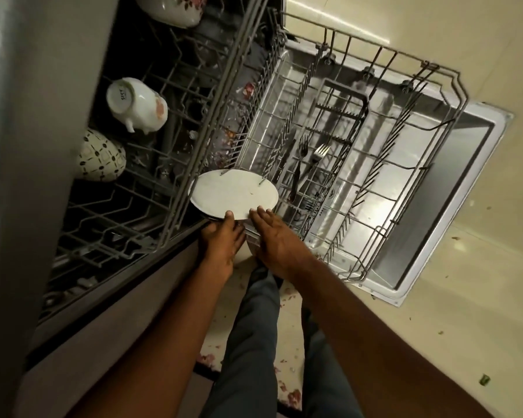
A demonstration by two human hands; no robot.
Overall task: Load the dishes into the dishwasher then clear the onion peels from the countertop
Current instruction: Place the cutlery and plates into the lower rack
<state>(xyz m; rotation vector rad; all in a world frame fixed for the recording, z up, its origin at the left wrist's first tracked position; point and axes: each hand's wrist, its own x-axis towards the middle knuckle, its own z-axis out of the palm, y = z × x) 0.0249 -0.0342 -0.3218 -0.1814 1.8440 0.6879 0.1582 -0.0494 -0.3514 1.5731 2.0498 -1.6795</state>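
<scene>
A white plate (233,194) sits among the tines at the near corner of the lower dishwasher rack (375,164), which is pulled out over the open door (465,164). My left hand (221,239) grips the plate's near rim, thumb on top and fingers underneath. My right hand (272,233) lies beside it with straight fingers touching the same rim. Two forks (311,158) stand in the rack's cutlery basket. In the upper rack (151,164) lie a floral mug (136,104), a patterned cup (100,156) and a floral bowl (172,7).
The steel dishwasher front (27,146) fills the left side. Beige floor (435,297) with scattered scraps and a green bit (484,380) lies to the right. My legs stand on a floral mat (287,390) below the rack.
</scene>
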